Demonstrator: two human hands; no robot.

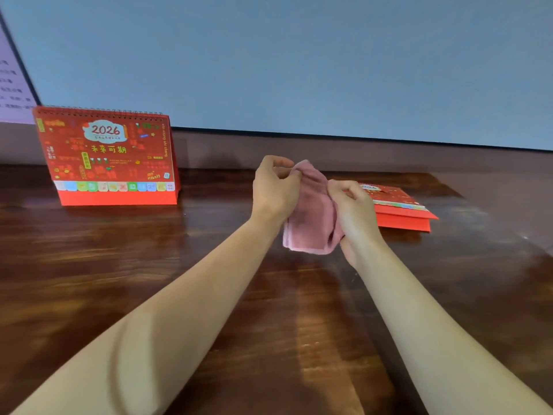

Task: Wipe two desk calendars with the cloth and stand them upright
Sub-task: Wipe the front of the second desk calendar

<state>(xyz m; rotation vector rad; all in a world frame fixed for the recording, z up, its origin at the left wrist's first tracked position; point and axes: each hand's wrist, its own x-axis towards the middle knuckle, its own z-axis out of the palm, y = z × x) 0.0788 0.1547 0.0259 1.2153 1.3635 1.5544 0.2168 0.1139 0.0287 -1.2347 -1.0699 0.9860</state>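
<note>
A pink cloth (312, 218) hangs folded between my two hands above the middle of the dark wooden table (209, 250). My left hand (273, 190) pinches its upper edge. My right hand (354, 211) grips its right side. One red 2026 desk calendar (107, 157) stands upright at the back left of the table. A second red calendar (401, 208) lies flat on the table just right of my right hand, partly hidden behind it.
A large blue-grey screen (299, 61) fills the wall behind the table. At the far left edge is a pale panel with text (13, 85). A dark ledge (329, 151) runs along the table's back.
</note>
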